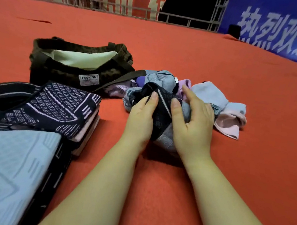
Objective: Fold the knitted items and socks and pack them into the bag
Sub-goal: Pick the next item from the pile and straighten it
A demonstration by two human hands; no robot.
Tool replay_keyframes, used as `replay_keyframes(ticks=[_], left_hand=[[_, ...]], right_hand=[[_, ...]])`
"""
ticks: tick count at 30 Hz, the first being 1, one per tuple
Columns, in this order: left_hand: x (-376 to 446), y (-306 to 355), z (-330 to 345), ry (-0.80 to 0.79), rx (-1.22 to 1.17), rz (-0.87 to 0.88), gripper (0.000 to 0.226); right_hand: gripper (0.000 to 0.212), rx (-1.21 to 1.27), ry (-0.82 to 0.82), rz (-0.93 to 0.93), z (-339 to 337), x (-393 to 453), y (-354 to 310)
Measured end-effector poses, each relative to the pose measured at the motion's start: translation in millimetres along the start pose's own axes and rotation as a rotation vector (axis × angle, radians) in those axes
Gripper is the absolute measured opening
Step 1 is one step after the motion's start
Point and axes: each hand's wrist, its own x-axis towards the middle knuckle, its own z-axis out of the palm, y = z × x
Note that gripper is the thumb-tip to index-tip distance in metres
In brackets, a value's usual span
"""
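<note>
Kneading a dark patterned sock [160,110] between both hands: left hand [140,117] and right hand [192,121] each have a grasping grip on it, thumbs on top, low over the red carpet [239,85]. Sock pile [183,90] lies just behind. Dark bag [60,69], mouth open, sits to the left. Folded knitted items [52,105] stacked near left, beside the bag.

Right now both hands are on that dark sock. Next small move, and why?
Probably lift the dark sock clear of the sock pile toward the body, then flatten it to fold. Both the left hand and right hand have it pinched, but it's bunched up and lies against the pile. The folded stack and open bag sit to the left.
</note>
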Motion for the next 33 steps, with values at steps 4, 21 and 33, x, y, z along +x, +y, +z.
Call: replay_keyframes(ticks=[4, 21, 33], left_hand=[[-9, -1, -1, 0.076, -0.033, -0.064, 0.035], [-45, -12, -9, -0.102, -0.300, -0.314, 0.023], [-35, -9, -8, 0.068, -0.440, -0.337, 0.010]], right_hand=[[0.044, 0.029, -0.071, 0.085, -3, -7, -9], [0.023, 0.265, -0.098, 0.357, -16, -43, -8], [0.028, 0.127, 0.009, 0.344, -19, -41, 3]])
